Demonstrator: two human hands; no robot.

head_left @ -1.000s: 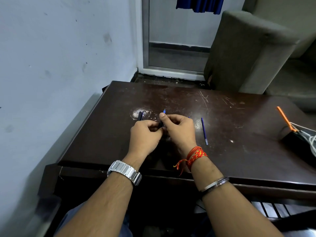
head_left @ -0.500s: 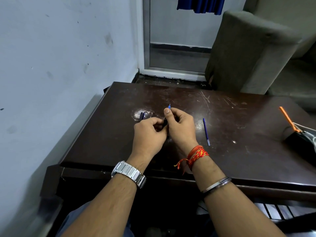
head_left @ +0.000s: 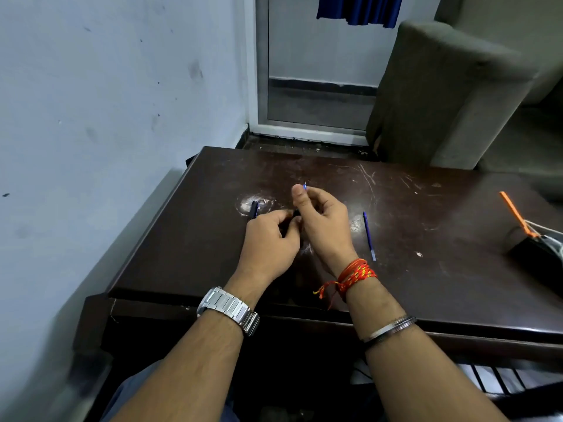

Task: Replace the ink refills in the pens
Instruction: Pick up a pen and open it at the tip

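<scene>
Above the scratched dark brown wooden counter [head_left: 426, 239], the left hand [head_left: 268, 242] has its grip closed around a dark blue pen barrel [head_left: 253, 209] while the right hand [head_left: 323, 220] pinches a thin blue ink refill [head_left: 304, 186], and a spare blue refill [head_left: 369, 236] lies just right of them.

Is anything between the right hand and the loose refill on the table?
Nothing visible. Only bare table lies between the right hand and the loose refill beside it, though that hand already pinches another refill.
</scene>
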